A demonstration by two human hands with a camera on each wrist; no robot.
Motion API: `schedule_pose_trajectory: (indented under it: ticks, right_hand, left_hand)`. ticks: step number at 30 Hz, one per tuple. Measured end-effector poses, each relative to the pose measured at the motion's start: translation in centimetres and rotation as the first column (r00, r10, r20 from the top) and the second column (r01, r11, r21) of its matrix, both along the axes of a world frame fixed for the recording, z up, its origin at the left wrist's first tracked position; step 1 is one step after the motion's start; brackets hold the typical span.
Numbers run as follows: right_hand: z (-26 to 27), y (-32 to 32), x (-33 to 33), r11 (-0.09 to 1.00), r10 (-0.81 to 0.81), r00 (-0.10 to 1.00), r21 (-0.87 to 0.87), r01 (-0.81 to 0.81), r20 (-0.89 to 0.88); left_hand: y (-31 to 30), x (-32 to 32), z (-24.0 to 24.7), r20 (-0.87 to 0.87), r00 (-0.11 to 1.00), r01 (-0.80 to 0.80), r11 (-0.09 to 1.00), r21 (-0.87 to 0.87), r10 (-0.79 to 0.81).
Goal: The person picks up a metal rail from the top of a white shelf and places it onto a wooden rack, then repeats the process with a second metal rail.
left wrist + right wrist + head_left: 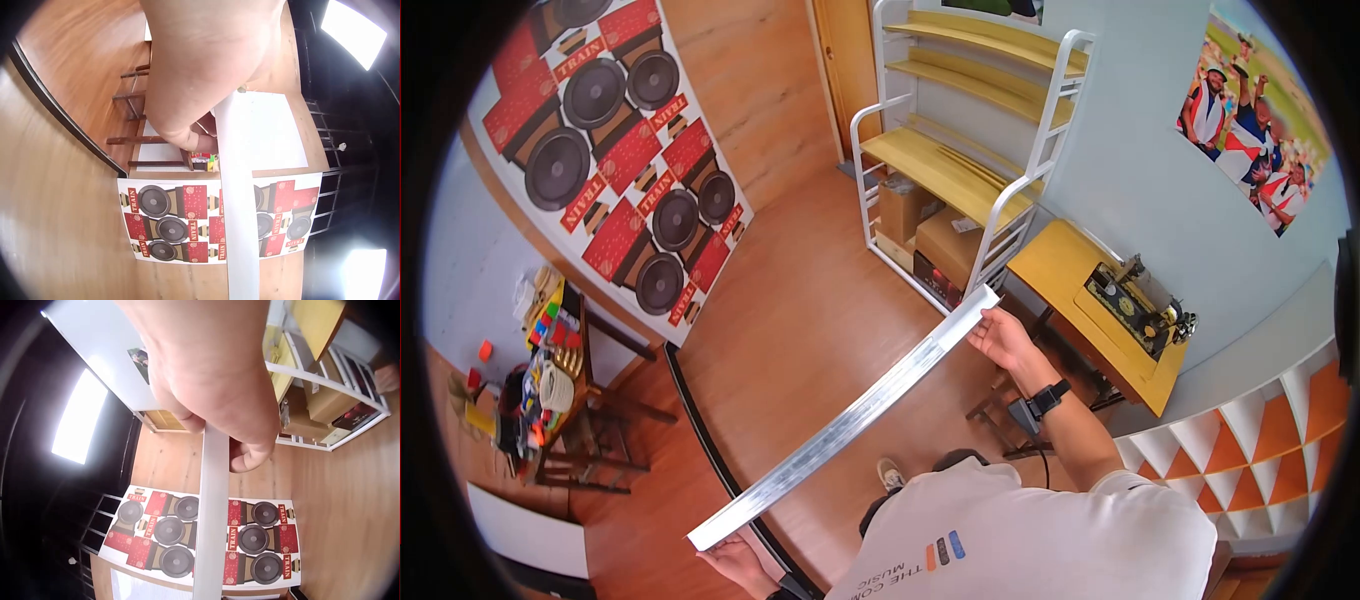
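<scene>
A long, straight white channel strip [840, 425] with a shiny silvery inner face slants across the head view, held up over the floor. My left hand [740, 562] grips its lower-left end from below. In the left wrist view the fingers of this hand [203, 69] curl at one edge of the strip [240, 231]; the far edge is partly hidden. At the upper-right end my right hand [1003, 340] pinches the strip between thumb and fingers. The right wrist view shows that hand [209, 381] straddling the narrow white strip [212, 525].
A white-framed shelf rack [945, 170] with cardboard boxes stands ahead, beside a sewing machine table [1090, 310]. Cluttered items cover a small wooden table [585, 385] at left. A black strip [710, 440] lies along the floor. White-and-orange cubbies [1260, 450] are at right.
</scene>
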State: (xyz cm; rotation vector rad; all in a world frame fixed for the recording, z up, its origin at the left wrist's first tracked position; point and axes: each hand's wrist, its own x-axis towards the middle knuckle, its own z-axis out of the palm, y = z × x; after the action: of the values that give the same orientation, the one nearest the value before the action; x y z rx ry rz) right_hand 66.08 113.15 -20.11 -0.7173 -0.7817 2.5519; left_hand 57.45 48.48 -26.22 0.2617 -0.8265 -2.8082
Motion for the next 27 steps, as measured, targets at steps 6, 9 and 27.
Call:
schedule_pose_trajectory:
  ticks: [6, 9, 27]
  right_hand:
    - [-3.0, 2.1, -6.5, 0.994, -0.112, 0.994, -0.012, 0.112, 0.012]
    - [-3.8, 3.6, -9.7, 0.991, -0.114, 0.993, -0.068, 0.116, 0.042]
    - [-12.1, 23.0, -30.1, 0.873, -0.363, 0.931, -0.331, 0.358, 0.048]
  left_hand:
    - [1.3, -15.4, -0.8, -0.211, 0.89, 0.402, 0.914, -0.048, -0.403]
    - [4.4, -20.4, -1.2, -0.159, 0.909, 0.386, 0.922, -0.027, -0.385]
    - [31.4, -52.0, 1.8, 0.055, 0.874, 0.486, 0.87, -0.09, -0.482]
